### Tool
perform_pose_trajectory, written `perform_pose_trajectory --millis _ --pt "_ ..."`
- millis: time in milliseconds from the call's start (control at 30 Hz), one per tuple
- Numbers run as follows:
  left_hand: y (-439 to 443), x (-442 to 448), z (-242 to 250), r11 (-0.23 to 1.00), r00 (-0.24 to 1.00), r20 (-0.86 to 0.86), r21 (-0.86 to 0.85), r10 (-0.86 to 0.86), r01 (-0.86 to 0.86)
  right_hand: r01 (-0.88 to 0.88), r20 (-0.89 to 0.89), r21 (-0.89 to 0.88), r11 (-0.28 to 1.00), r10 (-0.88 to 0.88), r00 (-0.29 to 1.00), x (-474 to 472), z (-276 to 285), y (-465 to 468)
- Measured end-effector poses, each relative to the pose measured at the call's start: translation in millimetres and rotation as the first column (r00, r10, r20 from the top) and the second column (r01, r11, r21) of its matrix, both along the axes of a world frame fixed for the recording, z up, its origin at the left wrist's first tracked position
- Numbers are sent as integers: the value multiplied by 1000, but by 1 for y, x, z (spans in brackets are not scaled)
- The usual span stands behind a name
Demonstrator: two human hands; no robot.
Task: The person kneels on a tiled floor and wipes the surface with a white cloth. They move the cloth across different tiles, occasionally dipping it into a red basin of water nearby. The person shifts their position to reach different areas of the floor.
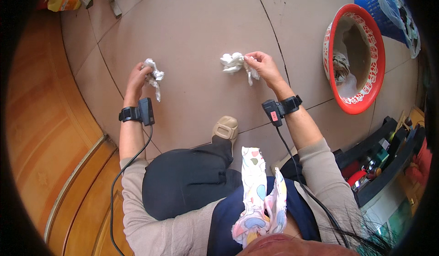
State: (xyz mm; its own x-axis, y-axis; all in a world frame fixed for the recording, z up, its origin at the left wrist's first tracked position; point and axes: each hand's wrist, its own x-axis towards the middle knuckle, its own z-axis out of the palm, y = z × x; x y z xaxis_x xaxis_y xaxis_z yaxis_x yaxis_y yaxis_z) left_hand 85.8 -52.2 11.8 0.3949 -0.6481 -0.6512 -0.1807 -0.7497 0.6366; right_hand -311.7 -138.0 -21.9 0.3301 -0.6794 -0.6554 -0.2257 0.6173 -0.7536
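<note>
My left hand [135,80] pinches a crumpled white scrap [156,75], whose twisted end hangs towards me. My right hand [269,70] grips the near side of another crumpled white wad [232,62] between thumb and fingers, with a loose strip hanging below. Whether the wads are tissue or thin plastic is not plain. Both hands are low over the tiled floor [192,26], well apart from each other. To the right stands a red-rimmed enamel basin [377,84] holding murky water and a wet, bunched cloth [340,67].
A blue plastic basket [368,7] lined with a clear bag [394,4] stands behind the basin. Wooden panelling [44,95] runs along the left. A yellow bottle [64,1] lies near metal legs [111,2]. A cluttered dark rack [367,191] is at right. My shoe [225,127] is below.
</note>
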Motion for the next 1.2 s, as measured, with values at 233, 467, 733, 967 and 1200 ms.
perform_pose_trajectory --millis 233,467,733,967,1200 --pt "-29 -47 7 983 985 43 -70 -166 168 -387 -515 -688 614 -38 856 46 -14 37" --pt "-20 -167 -20 615 704 486 -360 -518 702 -31 -200 -592 805 -109 974 -5 -6 68" --pt "-1 -235 -35 101 118 891 -81 -438 992 -423 -641 -696 581 -236 730 -98 -37 68" --pt "-24 -191 -57 163 296 877 -251 -379 954 -633 -811 -575 519 -261 524 -101 -53 78" --pt "-135 -163 -72 404 390 866 -250 -314 880 -623 -817 -556 551 -222 532 -101 -52 77"
